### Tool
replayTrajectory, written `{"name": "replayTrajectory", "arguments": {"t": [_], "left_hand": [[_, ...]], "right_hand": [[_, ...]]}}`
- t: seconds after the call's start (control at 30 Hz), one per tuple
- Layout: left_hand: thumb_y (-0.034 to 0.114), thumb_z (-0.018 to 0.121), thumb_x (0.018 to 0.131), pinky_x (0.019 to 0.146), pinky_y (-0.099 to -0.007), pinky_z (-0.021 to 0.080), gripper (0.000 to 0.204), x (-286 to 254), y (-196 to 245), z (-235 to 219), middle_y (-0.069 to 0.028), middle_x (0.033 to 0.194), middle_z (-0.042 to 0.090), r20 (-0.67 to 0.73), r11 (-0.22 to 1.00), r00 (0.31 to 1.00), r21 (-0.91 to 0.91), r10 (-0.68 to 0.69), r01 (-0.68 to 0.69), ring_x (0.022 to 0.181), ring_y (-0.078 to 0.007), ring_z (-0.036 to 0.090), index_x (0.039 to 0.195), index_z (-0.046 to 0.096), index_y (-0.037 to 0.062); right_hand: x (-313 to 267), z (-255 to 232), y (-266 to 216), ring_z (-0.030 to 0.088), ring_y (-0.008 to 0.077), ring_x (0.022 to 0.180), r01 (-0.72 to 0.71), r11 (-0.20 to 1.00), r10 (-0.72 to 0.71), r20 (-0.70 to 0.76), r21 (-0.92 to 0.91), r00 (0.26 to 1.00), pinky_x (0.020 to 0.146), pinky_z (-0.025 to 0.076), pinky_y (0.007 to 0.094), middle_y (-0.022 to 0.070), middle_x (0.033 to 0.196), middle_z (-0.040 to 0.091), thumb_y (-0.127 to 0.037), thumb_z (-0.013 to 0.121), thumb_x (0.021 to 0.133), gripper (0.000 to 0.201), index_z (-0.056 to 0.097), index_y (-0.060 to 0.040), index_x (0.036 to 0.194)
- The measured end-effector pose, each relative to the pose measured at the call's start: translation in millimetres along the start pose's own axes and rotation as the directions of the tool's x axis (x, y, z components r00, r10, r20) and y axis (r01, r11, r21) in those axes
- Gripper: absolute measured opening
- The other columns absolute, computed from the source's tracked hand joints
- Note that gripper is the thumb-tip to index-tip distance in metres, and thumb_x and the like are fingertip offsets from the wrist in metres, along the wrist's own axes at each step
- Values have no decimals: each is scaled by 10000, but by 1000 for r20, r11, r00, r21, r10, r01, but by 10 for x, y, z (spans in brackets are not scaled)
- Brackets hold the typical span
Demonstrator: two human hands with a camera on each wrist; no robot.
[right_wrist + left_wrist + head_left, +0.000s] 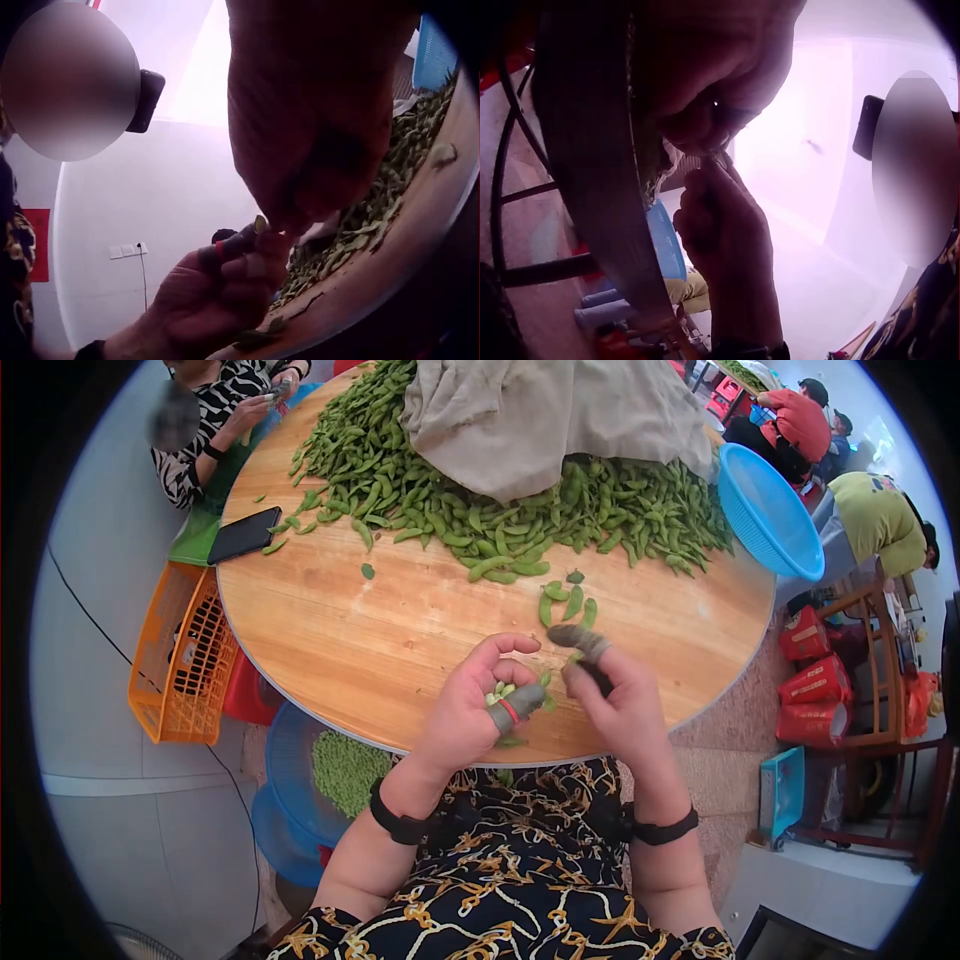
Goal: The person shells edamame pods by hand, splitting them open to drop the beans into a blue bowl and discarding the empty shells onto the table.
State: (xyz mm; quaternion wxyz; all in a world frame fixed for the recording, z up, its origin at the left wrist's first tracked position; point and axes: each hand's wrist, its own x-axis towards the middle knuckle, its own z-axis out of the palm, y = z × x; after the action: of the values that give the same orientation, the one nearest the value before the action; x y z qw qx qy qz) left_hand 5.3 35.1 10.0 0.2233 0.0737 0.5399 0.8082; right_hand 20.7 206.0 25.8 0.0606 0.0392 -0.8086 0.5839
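Note:
The left hand [470,705], its thumb wearing a grey cover with a red band, curls round several pale green beans [503,690] in the head view. Just right of it, the right hand [622,695] pinches a green pod [575,657] between thumb and covered fingers. A few loose pods [573,603] lie on the table above the right hand. In the right wrist view the left hand [225,292] meets the dark underside of the right hand [307,127]. The left wrist view is dark, with the right hand [731,232] touching the left.
Green pods [450,520] are heaped at the table's far side, partly under a grey cloth [500,420]. A blue basket [768,510] leans at the right edge, a phone [243,536] lies left. Shelled beans [348,772] fill a blue basin below. Other people sit or bend around.

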Motion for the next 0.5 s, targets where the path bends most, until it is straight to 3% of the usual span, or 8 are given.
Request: {"name": "replayTrajectory", "arguments": {"t": [0.03,0.1,0.13,0.2,0.27,0.33,0.37,0.5], "left_hand": [[27,619,804,520,-152,385,427,7,-35,-8,-4,838,548,-3,999,1000,-41,-1,1,614,-35,488,1195,446,12],[38,627,803,510,-154,375,443,6,-55,-10,-1,812,535,-5,997,1000,-80,-7,7,604,-32,480,1199,430,22],[36,623,805,503,-153,370,445,8,-45,-13,-3,810,538,9,995,1000,-99,0,1,597,-32,478,1203,425,20],[34,619,807,495,-152,365,448,22,-19,-31,-5,809,542,24,993,1000,-117,6,-3,589,-32,476,1207,420,17],[20,593,819,496,-152,390,351,46,16,-68,-8,847,581,-3,925,999,-379,-39,35,625,-36,501,1151,479,26],[25,605,815,496,-153,390,316,60,16,-84,-10,839,589,6,923,999,-383,-47,45,620,-37,501,1116,509,23],[30,617,811,496,-153,391,281,67,14,-88,-12,830,598,18,920,999,-388,-49,52,614,-39,501,1081,539,20],[49,612,812,459,-139,334,190,64,-154,-135,-29,877,596,-19,940,999,-341,-35,27,594,-41,503,999,599,16]], "right_hand": [[-10,-34,-97,574,153,594,-4,1000,4,2,-1,1000,563,465,295,79,667,597,-78,605,803,169,596,15,944],[-35,-87,-222,598,232,601,155,928,-74,242,-338,967,576,473,315,137,700,609,-81,619,797,156,600,2,928],[-45,-63,-144,600,291,620,184,923,-114,217,-338,969,578,475,323,173,718,603,-81,628,791,151,598,-2,915],[-82,4,-70,602,272,610,144,961,-115,131,-238,985,569,471,318,161,703,603,-82,632,789,148,595,2,905],[-93,43,-67,605,253,599,110,985,-105,44,-130,994,559,467,313,149,687,603,-83,636,788,146,592,5,896],[-96,63,-96,611,220,598,-193,978,194,1,80,981,553,463,297,148,698,617,-92,648,781,155,592,13,881],[-102,98,-68,611,220,598,-191,978,192,-1,83,981,553,463,297,148,698,617,-92,648,781,155,592,13,881],[-106,208,15,538,133,563,40,995,-41,-10,-92,999,529,440,276,62,638,581,-110,641,798,150,596,19,860]]}}
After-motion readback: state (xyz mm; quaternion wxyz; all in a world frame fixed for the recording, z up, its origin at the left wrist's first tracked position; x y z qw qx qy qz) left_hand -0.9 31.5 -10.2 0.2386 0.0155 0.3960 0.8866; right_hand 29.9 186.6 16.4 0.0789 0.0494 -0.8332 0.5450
